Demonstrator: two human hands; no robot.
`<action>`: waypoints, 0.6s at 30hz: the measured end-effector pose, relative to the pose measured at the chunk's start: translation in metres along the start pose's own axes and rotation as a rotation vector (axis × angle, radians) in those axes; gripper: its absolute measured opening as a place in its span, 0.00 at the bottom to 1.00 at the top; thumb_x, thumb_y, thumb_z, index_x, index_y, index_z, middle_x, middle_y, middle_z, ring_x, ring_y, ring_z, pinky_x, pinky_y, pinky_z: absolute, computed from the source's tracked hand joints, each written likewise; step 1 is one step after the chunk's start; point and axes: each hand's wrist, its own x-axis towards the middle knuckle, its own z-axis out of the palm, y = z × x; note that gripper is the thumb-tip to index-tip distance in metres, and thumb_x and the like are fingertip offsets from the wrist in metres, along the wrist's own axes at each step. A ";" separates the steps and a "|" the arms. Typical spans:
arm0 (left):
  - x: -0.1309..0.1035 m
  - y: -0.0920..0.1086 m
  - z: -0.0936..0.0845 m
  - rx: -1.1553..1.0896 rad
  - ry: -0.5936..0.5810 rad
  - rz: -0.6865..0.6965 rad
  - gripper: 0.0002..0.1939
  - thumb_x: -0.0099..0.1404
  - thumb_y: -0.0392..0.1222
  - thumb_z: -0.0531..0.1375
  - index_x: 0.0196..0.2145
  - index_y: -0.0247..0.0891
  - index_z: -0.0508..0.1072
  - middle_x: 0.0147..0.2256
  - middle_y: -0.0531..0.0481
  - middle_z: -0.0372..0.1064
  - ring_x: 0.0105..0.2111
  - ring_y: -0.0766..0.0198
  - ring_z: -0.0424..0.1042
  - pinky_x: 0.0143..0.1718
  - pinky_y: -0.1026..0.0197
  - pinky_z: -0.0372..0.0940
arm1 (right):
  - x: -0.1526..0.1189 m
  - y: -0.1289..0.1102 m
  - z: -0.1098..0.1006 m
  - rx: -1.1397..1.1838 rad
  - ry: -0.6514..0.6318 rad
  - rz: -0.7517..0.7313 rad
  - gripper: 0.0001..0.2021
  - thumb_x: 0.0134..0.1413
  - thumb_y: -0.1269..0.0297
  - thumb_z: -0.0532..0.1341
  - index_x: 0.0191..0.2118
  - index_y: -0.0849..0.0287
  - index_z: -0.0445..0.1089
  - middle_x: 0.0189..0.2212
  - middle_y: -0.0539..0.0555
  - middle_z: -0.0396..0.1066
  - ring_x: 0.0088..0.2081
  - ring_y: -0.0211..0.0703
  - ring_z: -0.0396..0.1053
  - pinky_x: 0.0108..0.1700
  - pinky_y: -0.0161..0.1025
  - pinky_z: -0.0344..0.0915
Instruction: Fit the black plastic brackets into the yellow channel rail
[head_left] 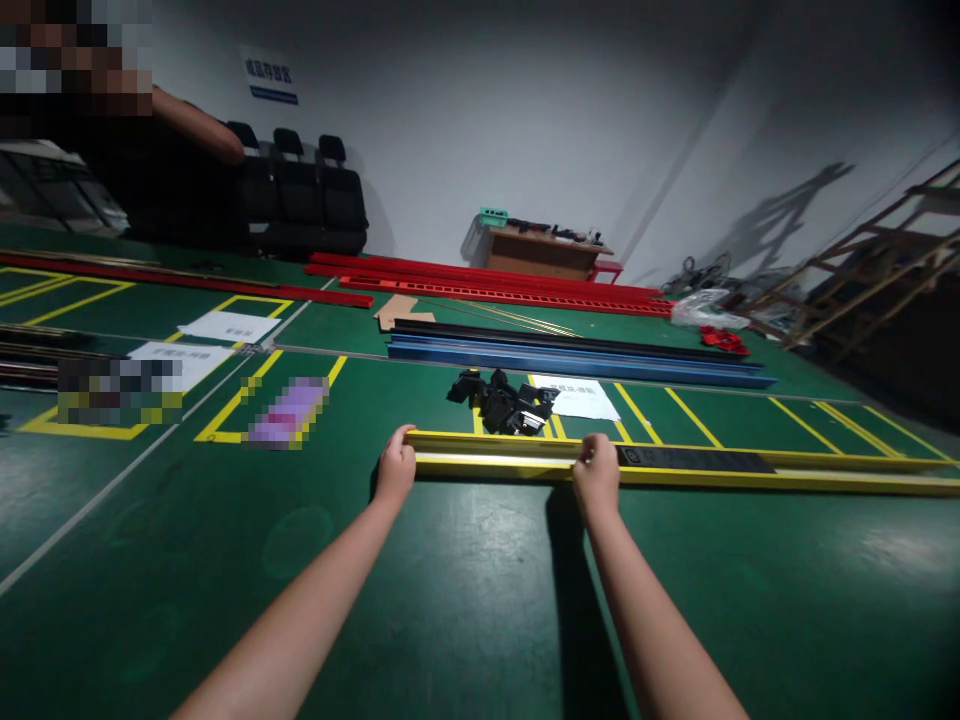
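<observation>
A long yellow metal channel (495,463) stretches from the middle of the view to the right edge, its open side facing me. My left hand (397,468) is closed around the channel's left end, thumb on its upper edge. Further right, my right hand (598,475) has curled fingers at the channel, beside a long black strip (697,459) that sits inside it. The right fingertips are partly hidden; whether they also pinch a small part I cannot tell. Just behind the channel lies a pile of black plastic pieces (510,402).
Behind the pile lie blue and black rails (577,358), then red rails (487,275). A paper sheet (576,398) rests on the green floor. A wooden bench (544,252) and black seats (311,205) stand by the wall. Another person (172,170) is at the upper left.
</observation>
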 end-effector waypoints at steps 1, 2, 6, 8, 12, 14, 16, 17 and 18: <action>0.002 0.000 -0.001 0.000 -0.004 0.000 0.20 0.59 0.35 0.46 0.48 0.42 0.67 0.45 0.48 0.70 0.46 0.60 0.69 0.48 0.58 0.63 | -0.001 -0.010 0.003 0.046 -0.034 -0.022 0.11 0.42 0.74 0.48 0.34 0.58 0.58 0.30 0.51 0.59 0.33 0.40 0.57 0.36 0.35 0.55; 0.004 0.001 -0.002 -0.005 -0.009 -0.005 0.20 0.59 0.35 0.47 0.47 0.41 0.67 0.44 0.47 0.70 0.45 0.60 0.69 0.48 0.58 0.63 | -0.001 -0.019 0.006 0.090 -0.065 -0.040 0.11 0.43 0.74 0.48 0.36 0.58 0.58 0.30 0.51 0.59 0.33 0.40 0.58 0.36 0.35 0.56; 0.021 0.016 -0.004 0.080 -0.058 -0.048 0.17 0.57 0.38 0.52 0.44 0.36 0.68 0.44 0.43 0.70 0.43 0.58 0.70 0.47 0.57 0.64 | 0.008 -0.042 0.017 0.176 -0.144 -0.068 0.15 0.46 0.72 0.48 0.42 0.59 0.60 0.32 0.53 0.63 0.33 0.41 0.61 0.37 0.37 0.58; 0.026 0.033 -0.001 0.270 -0.038 0.009 0.17 0.57 0.40 0.54 0.45 0.36 0.69 0.47 0.40 0.68 0.48 0.53 0.67 0.51 0.52 0.61 | 0.014 -0.042 0.018 0.150 -0.168 -0.074 0.17 0.45 0.72 0.49 0.44 0.59 0.61 0.35 0.56 0.64 0.35 0.43 0.62 0.38 0.39 0.59; 0.022 0.067 0.025 0.484 -0.136 0.327 0.18 0.62 0.44 0.51 0.48 0.39 0.67 0.53 0.41 0.64 0.59 0.50 0.53 0.58 0.45 0.49 | 0.022 -0.011 0.005 -0.150 -0.053 0.041 0.18 0.44 0.70 0.54 0.45 0.62 0.63 0.41 0.63 0.63 0.43 0.52 0.60 0.44 0.46 0.57; 0.017 0.074 0.041 0.523 -0.207 0.377 0.21 0.64 0.47 0.48 0.52 0.39 0.65 0.55 0.41 0.61 0.61 0.50 0.50 0.59 0.42 0.44 | 0.025 0.018 -0.008 -0.297 0.035 0.146 0.21 0.41 0.70 0.57 0.47 0.62 0.64 0.45 0.66 0.61 0.46 0.56 0.59 0.46 0.49 0.56; 0.015 0.073 0.054 0.572 -0.246 0.350 0.23 0.64 0.50 0.49 0.53 0.38 0.64 0.56 0.39 0.61 0.61 0.48 0.49 0.59 0.40 0.42 | 0.028 0.048 -0.021 -0.363 0.051 0.221 0.18 0.42 0.66 0.59 0.43 0.62 0.67 0.43 0.67 0.62 0.45 0.58 0.60 0.45 0.51 0.56; 0.015 0.071 0.058 0.592 -0.254 0.341 0.24 0.63 0.52 0.50 0.53 0.38 0.64 0.56 0.38 0.61 0.61 0.46 0.48 0.59 0.39 0.42 | 0.031 0.061 -0.027 -0.385 0.049 0.266 0.15 0.43 0.64 0.59 0.40 0.62 0.69 0.41 0.66 0.63 0.43 0.57 0.61 0.44 0.50 0.57; 0.015 0.068 0.061 0.601 -0.257 0.345 0.24 0.63 0.52 0.50 0.53 0.39 0.64 0.56 0.39 0.60 0.61 0.46 0.48 0.59 0.39 0.41 | 0.034 0.072 -0.031 -0.386 0.026 0.294 0.12 0.43 0.63 0.59 0.36 0.61 0.69 0.38 0.64 0.64 0.41 0.55 0.62 0.42 0.49 0.58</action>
